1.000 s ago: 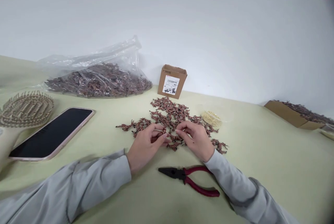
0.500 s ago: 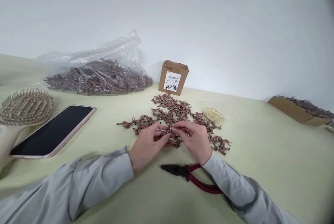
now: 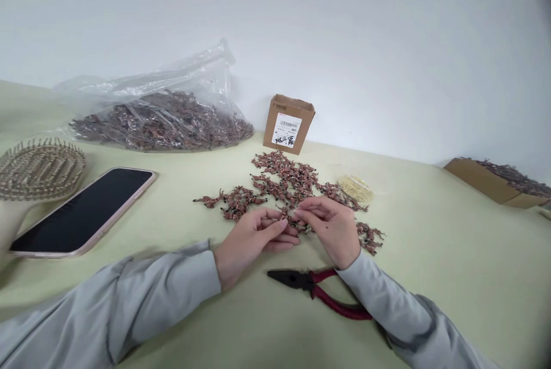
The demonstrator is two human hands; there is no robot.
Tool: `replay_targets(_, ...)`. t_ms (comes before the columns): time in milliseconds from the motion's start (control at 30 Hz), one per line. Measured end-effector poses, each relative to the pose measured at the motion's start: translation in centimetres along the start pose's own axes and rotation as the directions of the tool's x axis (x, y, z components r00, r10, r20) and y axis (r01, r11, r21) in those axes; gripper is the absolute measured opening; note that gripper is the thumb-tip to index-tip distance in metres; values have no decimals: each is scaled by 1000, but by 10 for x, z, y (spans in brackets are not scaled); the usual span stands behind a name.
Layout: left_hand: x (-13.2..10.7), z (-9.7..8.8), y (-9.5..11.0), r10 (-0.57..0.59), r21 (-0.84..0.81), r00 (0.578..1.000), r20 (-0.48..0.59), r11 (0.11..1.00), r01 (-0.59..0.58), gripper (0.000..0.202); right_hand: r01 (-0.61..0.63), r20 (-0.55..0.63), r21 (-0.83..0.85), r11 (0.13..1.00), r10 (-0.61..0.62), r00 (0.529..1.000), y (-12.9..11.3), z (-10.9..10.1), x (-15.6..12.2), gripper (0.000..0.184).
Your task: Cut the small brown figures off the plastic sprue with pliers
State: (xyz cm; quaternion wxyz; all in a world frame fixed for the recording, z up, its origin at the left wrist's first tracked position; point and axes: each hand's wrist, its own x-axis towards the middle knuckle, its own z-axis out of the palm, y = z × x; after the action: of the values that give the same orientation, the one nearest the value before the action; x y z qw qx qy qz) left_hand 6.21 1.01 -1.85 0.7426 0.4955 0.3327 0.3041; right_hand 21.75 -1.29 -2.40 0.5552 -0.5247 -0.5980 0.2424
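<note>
Reddish-brown small figures (image 3: 279, 179) lie in a jagged heap on a pale green table (image 3: 430, 265), touching the half-curled left hand (image 3: 253, 237) and the pinching right hand (image 3: 331, 226); whatever the fingers hold is hidden. Red-handled pliers (image 3: 318, 288) lie just below. Behind stand a clear plastic bag (image 3: 159, 122) of figures and a cardboard box (image 3: 288, 124) with a barcode label (image 3: 286, 131), its writing unreadable.

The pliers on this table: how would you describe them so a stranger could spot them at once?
On the pale green table, find the person's left hand and right hand, working over a scatter of small reddish-brown figures. Just below those hands lie the pliers, set apart by a black metal head pointing left and dark red handles.
</note>
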Motion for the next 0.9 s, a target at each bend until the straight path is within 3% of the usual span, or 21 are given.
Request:
replay_targets(133, -5, 6, 0, -80, -85, 997, 18, 993, 82, 9, -22, 59, 137, 990, 14, 998, -1, -3, -3, 6)
replay_targets(267, -8, 8, -5, -110, -123, 992, 67, 985, 118, 11, -5, 134, 161, 987, -17, 991, -1, -9, -7, 9)
replay_targets(567, -6, 9, -1, -133, -166, 988, 73, 976, 144, 5, 65, 162, -79, 995, -52, 985, -3, -20, -8, 6)
replay_targets(733, -5, 6, 4, -58, -156, 997, 56, 985, 66, 4, 259, 214, -310, 915, -199, 956, -3, -23, -5, 11)
replay_targets(900, -5, 6, -3, -29, -21, 998, 49, 999, 30, 12, 333, 277, -330, 883, -246, 929, -3, -24, -3, 15)
